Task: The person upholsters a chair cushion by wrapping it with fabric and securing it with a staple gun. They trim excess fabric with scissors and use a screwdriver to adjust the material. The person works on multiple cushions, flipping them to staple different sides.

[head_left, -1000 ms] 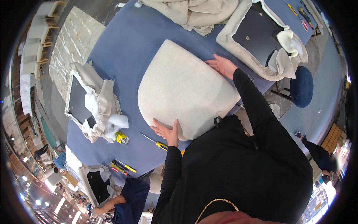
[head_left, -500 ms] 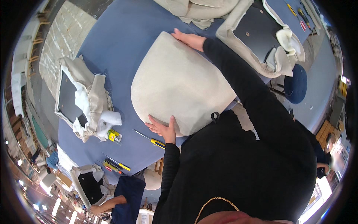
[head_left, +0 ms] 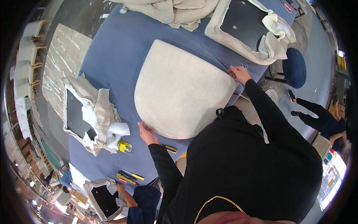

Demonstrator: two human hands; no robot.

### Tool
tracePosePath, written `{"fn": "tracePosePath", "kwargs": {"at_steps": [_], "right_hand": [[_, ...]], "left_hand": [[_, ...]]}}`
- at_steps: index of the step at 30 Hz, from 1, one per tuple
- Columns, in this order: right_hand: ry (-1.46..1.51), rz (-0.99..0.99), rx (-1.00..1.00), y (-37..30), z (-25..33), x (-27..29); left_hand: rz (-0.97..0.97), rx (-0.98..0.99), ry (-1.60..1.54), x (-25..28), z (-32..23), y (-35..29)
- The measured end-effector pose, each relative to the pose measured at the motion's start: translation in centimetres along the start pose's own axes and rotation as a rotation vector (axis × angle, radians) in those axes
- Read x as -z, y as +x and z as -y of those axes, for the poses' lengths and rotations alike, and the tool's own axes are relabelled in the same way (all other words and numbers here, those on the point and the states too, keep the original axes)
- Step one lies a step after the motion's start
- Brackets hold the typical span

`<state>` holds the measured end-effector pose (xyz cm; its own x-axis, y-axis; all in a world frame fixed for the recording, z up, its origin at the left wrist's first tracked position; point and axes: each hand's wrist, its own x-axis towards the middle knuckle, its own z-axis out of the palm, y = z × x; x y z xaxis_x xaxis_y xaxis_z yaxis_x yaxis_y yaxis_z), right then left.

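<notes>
A cream, fabric-covered seat cushion (head_left: 182, 91) lies top side up on the blue-covered table, one side toward my body. My left hand (head_left: 148, 134) is at its near left edge, fingers curled around the rim and partly hidden by it. At the right corner, my right hand (head_left: 239, 74) grips the edge with bent fingers. A small black loop (head_left: 220, 112) shows at the cushion's near edge. Just below the cushion, by my left forearm, lies a yellow-and-black screwdriver handle (head_left: 169, 149); its shaft is hidden.
Upturned cream seats with dark bases stand on the table at left (head_left: 76, 115) and far right (head_left: 244, 28). Cream fabric (head_left: 167, 11) is heaped at the far edge. Several hand tools (head_left: 128, 175) lie near left, by a co-worker's arm (head_left: 128, 196). A blue stool (head_left: 294, 67) stands right.
My right hand has moved from the cushion's far corner to its right corner. The left hand has slid from the top to the rim. The view has shifted, and a walking person appears at right.
</notes>
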<state>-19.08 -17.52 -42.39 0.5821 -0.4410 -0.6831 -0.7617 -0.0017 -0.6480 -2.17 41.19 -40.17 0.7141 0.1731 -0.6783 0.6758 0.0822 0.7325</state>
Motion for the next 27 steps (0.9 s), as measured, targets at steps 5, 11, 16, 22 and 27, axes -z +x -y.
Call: {"fn": "tracePosePath", "kwargs": {"at_steps": [5,11,16,22,27], "right_hand": [[0.742,0.087,-0.305,-6.2,-4.0,0.2],[1.221,0.036,-0.266,-8.6,-1.3,-3.0],[1.339,-0.012,0.09,-8.5,4.4,-1.4],[1.17,-0.049,0.147,-8.7,7.5,2.3],[1.143,-0.002,0.232,-10.5,8.3,2.2]], "left_hand": [[0.282,-0.003,-0.019,-3.4,-4.5,3.1],[0.024,-0.18,0.033,-7.0,-4.6,-1.5],[0.056,-0.218,-0.103,-6.7,-1.3,-10.0],[0.094,-0.087,-0.277,-5.8,3.0,-16.9],[0.121,-0.144,-0.292,-4.0,4.1,-18.0]]}}
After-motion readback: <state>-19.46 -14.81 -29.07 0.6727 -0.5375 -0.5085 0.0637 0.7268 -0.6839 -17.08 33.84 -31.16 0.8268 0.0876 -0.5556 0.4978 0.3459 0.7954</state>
